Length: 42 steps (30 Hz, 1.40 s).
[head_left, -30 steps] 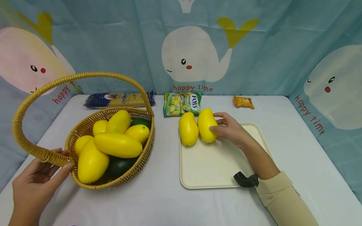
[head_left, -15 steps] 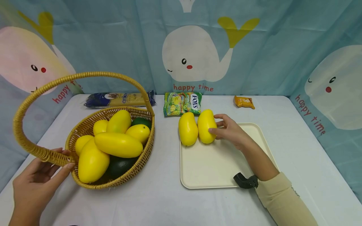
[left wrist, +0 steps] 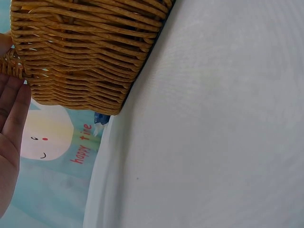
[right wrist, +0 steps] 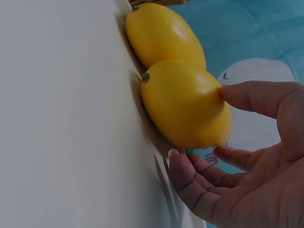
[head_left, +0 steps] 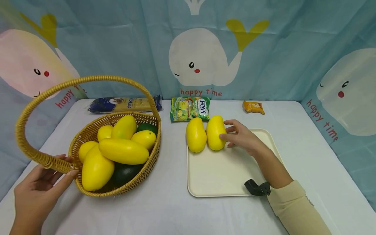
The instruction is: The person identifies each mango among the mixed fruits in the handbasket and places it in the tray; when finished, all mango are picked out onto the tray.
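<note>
My left hand (head_left: 38, 189) holds a wicker basket (head_left: 152, 160) at the foot of its arched handle, thumb in front and fingers behind. Yellow mangoes (head_left: 123, 150) and dark green fruits (head_left: 126, 173) fill the basket. In the left wrist view, the fingers (left wrist: 16, 114) reach the woven side. Two yellow mangoes lie side by side at the far left of a cream tray (head_left: 217, 176). At the right mango (head_left: 215, 133) is my right hand (head_left: 242, 138), thumb touching its surface. In the right wrist view, the other fingers (right wrist: 204, 199) are spread loosely beside that mango, the left mango (right wrist: 164, 35) behind it.
Along the back of the white table lie a blue-and-yellow packet (head_left: 126, 104), a green Fox's sweets bag (head_left: 189, 109) and a small orange packet (head_left: 254, 107). A whale-print curtain (head_left: 264, 65) stands behind them. A black wrist mount (head_left: 257, 187) overlaps the tray's near edge.
The right mango has come slightly nearer and lower against the tray. My right hand's fingers have loosened a little around it. The left hand and basket stay in place.
</note>
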Tool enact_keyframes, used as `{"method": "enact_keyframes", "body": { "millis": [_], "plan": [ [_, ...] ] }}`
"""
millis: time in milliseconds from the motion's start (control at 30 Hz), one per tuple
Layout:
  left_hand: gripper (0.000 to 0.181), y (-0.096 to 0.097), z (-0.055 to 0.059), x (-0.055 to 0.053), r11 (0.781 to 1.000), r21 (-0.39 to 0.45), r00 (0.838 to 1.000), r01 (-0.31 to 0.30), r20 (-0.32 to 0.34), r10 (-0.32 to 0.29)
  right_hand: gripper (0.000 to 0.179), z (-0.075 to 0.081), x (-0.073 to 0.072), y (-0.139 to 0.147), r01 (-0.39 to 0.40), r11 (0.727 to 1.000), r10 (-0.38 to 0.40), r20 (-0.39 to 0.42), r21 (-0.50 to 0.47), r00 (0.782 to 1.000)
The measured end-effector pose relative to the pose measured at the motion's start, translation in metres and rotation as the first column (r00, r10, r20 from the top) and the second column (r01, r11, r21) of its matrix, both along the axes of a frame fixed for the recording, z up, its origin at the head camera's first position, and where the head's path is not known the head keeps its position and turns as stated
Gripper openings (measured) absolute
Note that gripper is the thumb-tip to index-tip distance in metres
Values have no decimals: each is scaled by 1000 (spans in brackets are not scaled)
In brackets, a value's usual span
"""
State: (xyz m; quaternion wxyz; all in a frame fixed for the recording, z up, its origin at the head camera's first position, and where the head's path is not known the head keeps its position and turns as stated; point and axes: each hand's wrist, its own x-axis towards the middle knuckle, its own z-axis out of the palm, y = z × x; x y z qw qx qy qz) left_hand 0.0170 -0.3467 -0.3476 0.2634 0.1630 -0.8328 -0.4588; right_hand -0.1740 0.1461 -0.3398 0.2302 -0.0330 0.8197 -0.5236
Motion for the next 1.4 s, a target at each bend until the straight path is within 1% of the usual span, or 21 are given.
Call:
{"method": "enact_keyframes", "body": {
  "millis": [233,467,633,767,867,933,1000,1100,1233,1333,1400],
  "plan": [
    [57,-1,-2,0,1000,1,1000,-1,0,1,71,1,-1,2,9,1000,-9,-13,9,1000],
    [57,-2,-2,1,1000,-23,1000,15,-5,-16,74,4,-1,5,28,999,-27,-22,30,999],
    [58,-1,-2,0,999,-24,1000,21,-9,-21,73,3,-1,8,28,999,-27,-44,34,999],
    [56,-1,-3,0,999,-23,1000,23,-2,-23,66,5,1,6,54,997,-49,-115,47,992],
    [56,-1,-3,0,999,-29,1000,19,0,-19,59,6,4,0,85,994,-68,-206,75,976],
    [57,-2,-3,0,1000,-25,1000,17,0,-17,53,7,7,-5,102,991,-72,-289,89,955],
    [57,-2,-2,0,1000,-19,1000,20,-3,-20,49,8,11,-11,109,990,-66,-377,92,924],
    [58,-3,-2,1,999,-20,1000,26,-9,-26,43,11,20,-22,84,993,-31,-519,80,854],
    [58,-3,-3,2,999,-38,1000,19,-8,-19,38,13,36,-44,-8,998,49,-636,68,770],
    [58,-3,-4,2,999,-44,1000,13,-1,-13,36,16,46,-63,-93,993,115,-682,68,723],
    [56,-3,-4,1,999,-39,1000,13,1,-13,36,19,53,-77,-144,987,150,-700,68,698]
  ]
}}
